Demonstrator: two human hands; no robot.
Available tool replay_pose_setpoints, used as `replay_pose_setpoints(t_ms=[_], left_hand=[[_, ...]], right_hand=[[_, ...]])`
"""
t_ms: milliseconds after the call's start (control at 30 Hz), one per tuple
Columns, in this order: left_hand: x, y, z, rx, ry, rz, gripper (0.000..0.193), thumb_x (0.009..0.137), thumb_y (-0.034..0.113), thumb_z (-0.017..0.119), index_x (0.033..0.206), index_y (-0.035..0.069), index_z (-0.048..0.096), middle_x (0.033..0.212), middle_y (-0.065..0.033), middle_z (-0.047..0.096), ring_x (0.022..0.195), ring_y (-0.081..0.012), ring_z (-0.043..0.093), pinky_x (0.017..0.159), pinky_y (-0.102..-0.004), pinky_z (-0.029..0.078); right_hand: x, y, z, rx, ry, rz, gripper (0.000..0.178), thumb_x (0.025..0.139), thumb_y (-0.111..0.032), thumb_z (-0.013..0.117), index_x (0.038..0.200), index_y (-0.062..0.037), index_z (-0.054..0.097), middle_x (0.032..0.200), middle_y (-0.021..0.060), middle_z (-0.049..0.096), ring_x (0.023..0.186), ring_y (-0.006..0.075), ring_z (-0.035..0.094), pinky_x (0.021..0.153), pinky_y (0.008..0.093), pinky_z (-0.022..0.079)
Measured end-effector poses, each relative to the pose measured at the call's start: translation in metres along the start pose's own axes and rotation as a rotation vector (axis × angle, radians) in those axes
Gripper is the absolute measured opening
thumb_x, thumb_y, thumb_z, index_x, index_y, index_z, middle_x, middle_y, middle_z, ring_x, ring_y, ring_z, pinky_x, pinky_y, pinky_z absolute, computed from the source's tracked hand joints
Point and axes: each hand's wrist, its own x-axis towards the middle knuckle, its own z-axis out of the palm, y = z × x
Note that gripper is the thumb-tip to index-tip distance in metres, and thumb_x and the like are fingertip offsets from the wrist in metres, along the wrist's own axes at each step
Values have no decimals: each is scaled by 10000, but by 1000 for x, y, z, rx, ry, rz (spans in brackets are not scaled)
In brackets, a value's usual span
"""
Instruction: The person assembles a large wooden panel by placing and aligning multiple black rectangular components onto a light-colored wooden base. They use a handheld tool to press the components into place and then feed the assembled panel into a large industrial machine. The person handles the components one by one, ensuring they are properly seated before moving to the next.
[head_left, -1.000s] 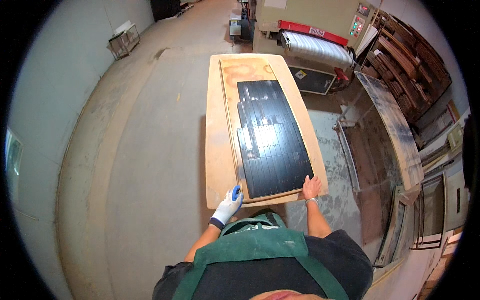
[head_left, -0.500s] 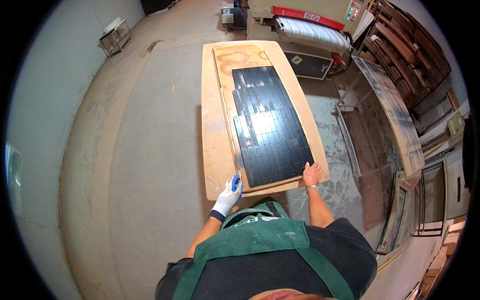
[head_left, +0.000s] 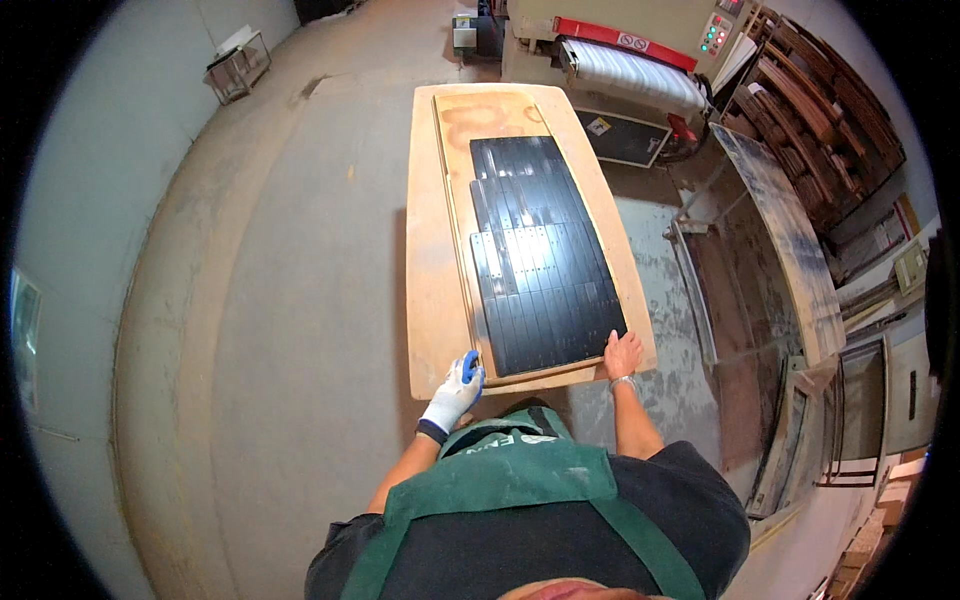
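Observation:
A large wooden board lies in front of me with a shallow wooden tray on top. Rows of dark, glossy strips, some with small holes, lie side by side in the tray, their left edge stepped. My left hand, in a white and blue glove, is closed at the tray's near left corner, its fingertips partly hidden. At the near right corner my bare right hand, with a bracelet on the wrist, rests on the tray's edge beside the strips, fingers extended.
Beyond the board stands a machine with a pale roller-like bed under a red bar. To the right are a long stained panel on a frame and stacked brown boards. A small table stands by the left wall.
The view has shifted slightly, so the background sits a little further right and lower. Both hands stay at the tray's near corners, and the strips keep their places.

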Motion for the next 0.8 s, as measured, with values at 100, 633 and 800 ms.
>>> replay_pose_setpoints(t_ms=[100,633,800], left_hand=[[-1,-2,-1,-66,0,-41,436,967,305,493,1334,75,442,1300,-237,476,1191,-441,500,991,-469,438],[-2,8,-13,52,-16,75,442,986,287,487,1362,67,415,1291,-271,450,1183,-460,487,992,-465,436],[-2,7,-15,124,-36,81,442,993,280,476,1371,60,408,1292,-271,448,1166,-458,493,990,-465,436]], right_hand=[[-2,-5,-3,5,-48,8,502,941,-398,530,1213,22,489,1161,211,550,1132,391,504,923,537,439],[-2,-5,-4,11,-23,17,470,946,-396,526,1199,-1,498,1185,197,544,1153,383,495,916,544,444],[-5,-9,-5,25,-11,10,455,946,-393,525,1181,-4,495,1186,200,539,1146,391,494,904,552,444]])
